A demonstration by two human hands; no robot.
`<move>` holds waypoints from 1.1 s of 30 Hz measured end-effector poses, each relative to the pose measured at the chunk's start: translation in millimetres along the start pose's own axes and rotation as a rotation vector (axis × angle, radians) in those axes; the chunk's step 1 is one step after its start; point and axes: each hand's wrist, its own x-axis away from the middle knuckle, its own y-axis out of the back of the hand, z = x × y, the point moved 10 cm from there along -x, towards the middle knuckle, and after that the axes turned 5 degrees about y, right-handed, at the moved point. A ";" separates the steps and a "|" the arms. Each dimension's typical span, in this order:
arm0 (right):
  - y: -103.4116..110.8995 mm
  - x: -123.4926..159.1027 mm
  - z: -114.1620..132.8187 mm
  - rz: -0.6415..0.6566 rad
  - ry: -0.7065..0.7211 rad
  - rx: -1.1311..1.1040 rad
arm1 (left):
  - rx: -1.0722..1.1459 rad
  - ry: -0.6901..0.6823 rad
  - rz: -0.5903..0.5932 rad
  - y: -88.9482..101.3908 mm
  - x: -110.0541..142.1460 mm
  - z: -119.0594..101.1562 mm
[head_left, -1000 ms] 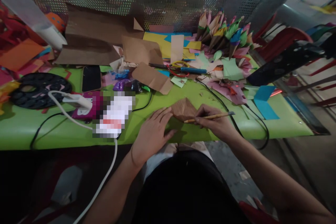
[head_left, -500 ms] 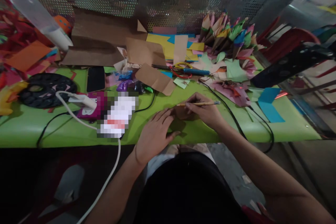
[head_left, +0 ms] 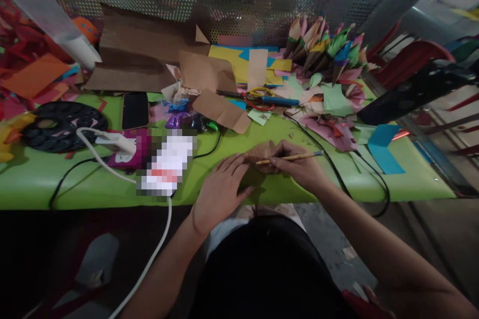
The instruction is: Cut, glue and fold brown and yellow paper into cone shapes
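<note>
wooden pencil (head_left: 292,157) now nearer the table edge (head_left: 119,199), pinched in right fingers (head_left: 282,149), left fingers (head_left: 232,165) flat against creased paper (head_left: 261,151)

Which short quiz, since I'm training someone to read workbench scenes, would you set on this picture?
1. Which hand holds the pencil?
2. True or false: the left hand is gripping the scissors.
3. Fill in the colour: the folded paper at the right end of the green table is ___.

Key:
1. The right hand.
2. False: it lies palm down, fingertips at the brown paper.
3. Blue.
</note>
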 end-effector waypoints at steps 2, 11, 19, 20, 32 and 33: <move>-0.7 5.2 -1.2 0.023 -0.020 -0.001 | 0.003 0.001 0.010 0.3 -0.1 -0.5; 2.9 -6.0 -0.6 -0.039 -0.012 -0.109 | -0.016 -0.020 0.011 0.5 -0.3 -2.6; -5.2 -18.2 -10.4 -0.046 0.008 -0.099 | -0.036 -0.016 -0.052 2.6 2.3 -0.5; -4.9 -18.1 -11.5 -0.051 0.011 -0.096 | -0.035 -0.017 -0.059 3.3 2.5 -0.5; -11.8 -7.2 -11.9 0.018 -0.058 -0.142 | -0.031 -0.011 -0.056 3.0 1.6 -1.2; -12.2 -6.0 -10.6 0.026 -0.053 -0.147 | -0.031 -0.007 -0.055 2.8 1.5 -0.9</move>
